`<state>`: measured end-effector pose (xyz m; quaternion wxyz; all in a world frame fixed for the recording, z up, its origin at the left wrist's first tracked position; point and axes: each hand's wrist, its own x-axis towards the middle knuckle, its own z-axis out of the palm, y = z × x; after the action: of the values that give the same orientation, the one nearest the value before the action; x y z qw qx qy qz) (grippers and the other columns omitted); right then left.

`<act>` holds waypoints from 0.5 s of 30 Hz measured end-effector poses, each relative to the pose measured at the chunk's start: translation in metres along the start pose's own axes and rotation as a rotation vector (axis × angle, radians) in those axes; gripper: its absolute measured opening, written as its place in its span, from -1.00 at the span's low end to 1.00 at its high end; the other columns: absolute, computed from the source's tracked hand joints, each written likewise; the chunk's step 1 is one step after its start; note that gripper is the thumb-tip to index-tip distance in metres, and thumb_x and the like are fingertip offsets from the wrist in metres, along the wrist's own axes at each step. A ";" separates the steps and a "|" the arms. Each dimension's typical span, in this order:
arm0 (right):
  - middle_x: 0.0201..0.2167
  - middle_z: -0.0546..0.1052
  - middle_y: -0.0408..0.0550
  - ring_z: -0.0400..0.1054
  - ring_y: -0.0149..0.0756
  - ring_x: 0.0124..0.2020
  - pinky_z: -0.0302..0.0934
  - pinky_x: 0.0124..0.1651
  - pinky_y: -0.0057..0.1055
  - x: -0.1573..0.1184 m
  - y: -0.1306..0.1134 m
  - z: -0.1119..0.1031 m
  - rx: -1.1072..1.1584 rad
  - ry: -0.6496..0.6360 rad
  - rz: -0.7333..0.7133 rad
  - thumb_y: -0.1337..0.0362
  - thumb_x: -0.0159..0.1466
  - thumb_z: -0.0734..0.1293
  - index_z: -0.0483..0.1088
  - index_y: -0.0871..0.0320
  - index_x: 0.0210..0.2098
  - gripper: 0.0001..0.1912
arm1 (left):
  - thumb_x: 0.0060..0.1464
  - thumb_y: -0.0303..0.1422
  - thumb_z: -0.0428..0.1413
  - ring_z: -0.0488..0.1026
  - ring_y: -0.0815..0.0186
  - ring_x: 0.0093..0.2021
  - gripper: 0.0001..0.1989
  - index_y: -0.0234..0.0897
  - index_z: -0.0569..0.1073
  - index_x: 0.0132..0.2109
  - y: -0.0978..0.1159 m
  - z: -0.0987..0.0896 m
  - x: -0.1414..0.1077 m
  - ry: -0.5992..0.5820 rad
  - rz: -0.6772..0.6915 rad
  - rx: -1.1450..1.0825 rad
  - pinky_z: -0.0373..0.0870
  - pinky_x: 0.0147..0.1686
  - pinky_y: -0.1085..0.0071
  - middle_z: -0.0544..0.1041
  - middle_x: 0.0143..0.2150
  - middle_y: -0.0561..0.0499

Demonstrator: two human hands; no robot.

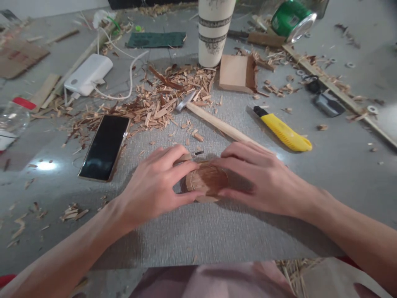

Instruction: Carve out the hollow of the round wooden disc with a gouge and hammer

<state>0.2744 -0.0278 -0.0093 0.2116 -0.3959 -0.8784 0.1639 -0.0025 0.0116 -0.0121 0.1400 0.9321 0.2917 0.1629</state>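
Observation:
A small rounded wooden piece [208, 180], seemingly hollowed on top, is held between both hands near the front of the table. My left hand [158, 182] grips its left side, thumb at the near edge and fingers at the far edge. My right hand [257, 178] closes on its right side in the same way. Just beyond the left fingers, a thin tool with a dark metal tip [198, 153] pokes out; the fingers partly hide its handle. A hammer [221, 124] lies behind, its handle end hidden by my right hand.
A yellow utility knife [287, 133] lies right, a phone [104, 148] left. Wood chips [161, 99] are heaped behind, near a paper cup [214, 33], a square wooden block [235, 72] and a white power bank [89, 73] with cables. A green can [291, 20] lies at the back right.

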 end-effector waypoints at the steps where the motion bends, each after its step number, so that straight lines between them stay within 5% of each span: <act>1: -0.05 0.54 0.08 0.43 -0.09 -0.09 0.36 -0.05 -0.13 0.000 -0.002 0.002 -0.003 -0.023 0.008 0.16 0.40 0.44 0.46 0.10 0.14 -0.65 | 0.27 -0.12 0.31 0.49 0.15 -0.15 -0.64 -0.30 0.58 0.03 0.000 0.000 0.000 0.001 -0.003 -0.001 0.49 -0.13 0.17 0.49 -0.06 -0.10; 15: -0.16 0.53 0.02 0.38 -0.16 -0.21 0.24 -0.14 -0.21 -0.004 -0.004 0.013 -0.032 -0.031 0.036 0.26 0.42 0.43 0.52 0.15 0.05 -0.77 | 0.21 -0.27 0.35 0.47 0.22 -0.23 -0.81 -0.29 0.61 -0.13 0.011 0.002 0.000 -0.037 -0.107 -0.050 0.45 -0.25 0.27 0.49 -0.12 -0.05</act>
<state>0.2677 -0.0352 -0.0195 0.1885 -0.4126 -0.8768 0.1595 0.0037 0.0032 -0.0096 0.1770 0.9143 0.3342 0.1450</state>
